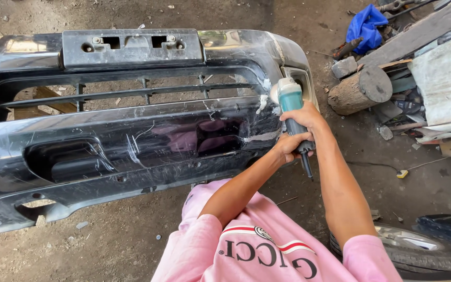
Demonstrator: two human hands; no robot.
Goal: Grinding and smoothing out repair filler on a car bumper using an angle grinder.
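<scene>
Both hands, left hand [289,147] and right hand [305,118], fingers wrapped tight, grip the teal angle grinder [292,107], long axis upright, head against the black bumper's [131,130] right end.

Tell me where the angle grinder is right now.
In the head view, right of centre: the teal angle grinder is gripped by both the left hand and right hand, its head against the black bumper's right end.

Head camera, looking steeply down and forward over the person's own arms.

The single view sits close above the pink shirt [267,250], facing a black bumper [121,136] that fills the left and centre. Both hands [296,130] fall just right of centre, at arm's reach. Dirt floor [105,250] runs along the bottom edge; a scrap pile [418,78] occupies the upper right corner.
</scene>
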